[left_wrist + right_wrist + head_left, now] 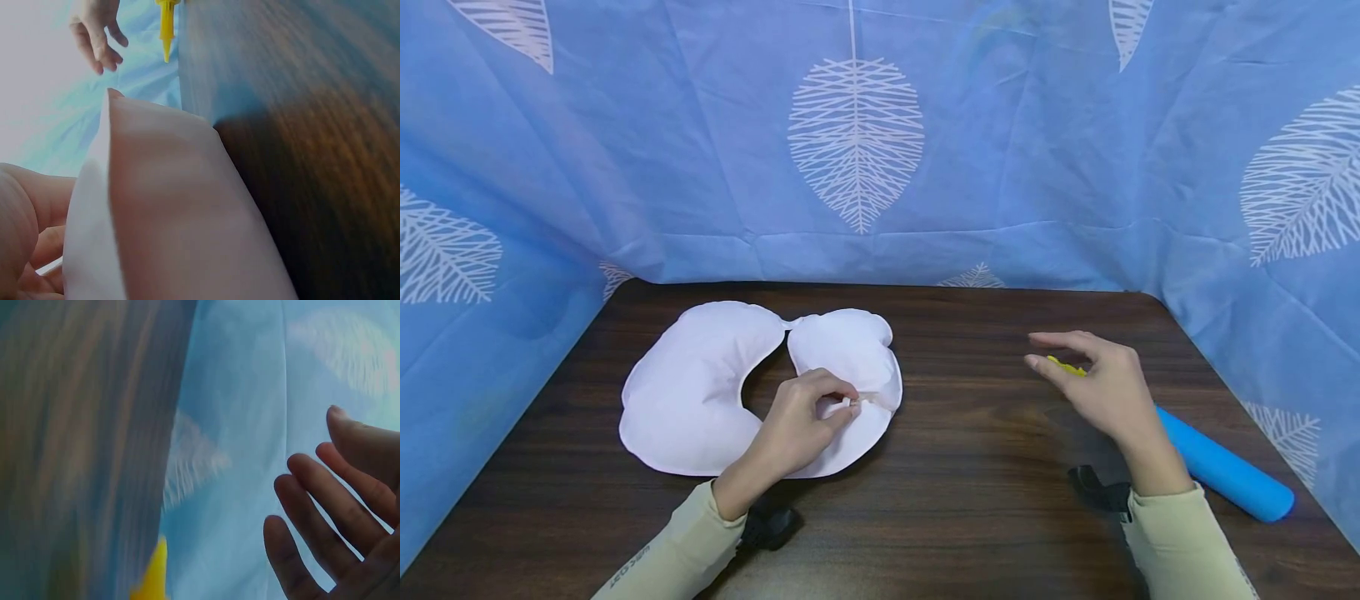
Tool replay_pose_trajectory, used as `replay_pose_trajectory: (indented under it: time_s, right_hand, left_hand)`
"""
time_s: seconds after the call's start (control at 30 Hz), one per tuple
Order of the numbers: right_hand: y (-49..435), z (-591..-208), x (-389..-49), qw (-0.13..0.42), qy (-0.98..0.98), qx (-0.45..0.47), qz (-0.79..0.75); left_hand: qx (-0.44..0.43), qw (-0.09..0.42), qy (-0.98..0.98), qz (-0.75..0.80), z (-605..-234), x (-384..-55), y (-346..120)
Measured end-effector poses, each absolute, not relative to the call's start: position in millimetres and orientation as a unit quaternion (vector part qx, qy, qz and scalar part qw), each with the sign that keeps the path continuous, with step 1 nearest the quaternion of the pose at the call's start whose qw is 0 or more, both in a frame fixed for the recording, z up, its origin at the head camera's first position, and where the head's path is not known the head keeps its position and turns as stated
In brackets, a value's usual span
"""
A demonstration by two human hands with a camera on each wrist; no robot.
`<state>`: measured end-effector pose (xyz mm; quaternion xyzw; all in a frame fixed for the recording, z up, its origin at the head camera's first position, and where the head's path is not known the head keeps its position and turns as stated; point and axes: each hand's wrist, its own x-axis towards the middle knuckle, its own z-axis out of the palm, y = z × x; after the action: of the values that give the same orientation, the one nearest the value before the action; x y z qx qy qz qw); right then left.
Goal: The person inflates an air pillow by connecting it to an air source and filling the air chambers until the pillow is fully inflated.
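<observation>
A white U-shaped neck pillow (692, 392) lies flat on the left half of the table. My left hand (808, 417) pinches a small bit of it on its right lobe, where a crease or slit runs to the edge. In the left wrist view the white fabric (169, 187) fills the middle, beside part of the left hand (37, 219). My right hand (1101, 379) holds nothing, its fingers spread in the air above a yellow pointed nozzle (166, 28). A blue tube (1232, 467) lies behind that wrist; whether it joins the nozzle is hidden.
The dark wooden table (955, 500) carries these things. A blue cloth (715, 150) with white leaf prints hangs along the back and both sides, close to the table's edges. Black straps (771, 527) sit under both wrists.
</observation>
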<state>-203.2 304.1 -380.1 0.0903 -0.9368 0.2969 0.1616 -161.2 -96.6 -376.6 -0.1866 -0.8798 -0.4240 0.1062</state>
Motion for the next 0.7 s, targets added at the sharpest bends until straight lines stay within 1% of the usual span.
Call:
replay_pose_trajectory:
  time_s: [0.07,0.17,0.37,0.57,0.7]
  right_hand:
    - [271.3,-354.8,-189.3,0.115,-0.935,0.097,0.320]
    - [242.7,-344.9,-184.8,0.069,-0.930,0.109,0.344]
    - [211.4,-360.1,-192.6,0.016,-0.914,0.140,0.381]
    - [191.8,-373.9,-199.3,-0.057,-0.874,0.151,0.459]
    - [178.8,-376.9,-203.3,-0.085,-0.846,0.160,0.501]
  left_hand:
    - [-0.187,0.108,-0.879,-0.426,-376.7,-161.2,-96.7]
    - [-0.189,0.110,-0.877,-0.427,-377.0,-161.2,-96.9]
    - [-0.189,0.107,-0.877,-0.429,-376.7,-161.0,-96.9]
    - [-0.188,0.109,-0.874,-0.435,-376.5,-161.3,-97.2]
    - [-0.184,0.106,-0.873,-0.439,-376.5,-162.4,-97.1]
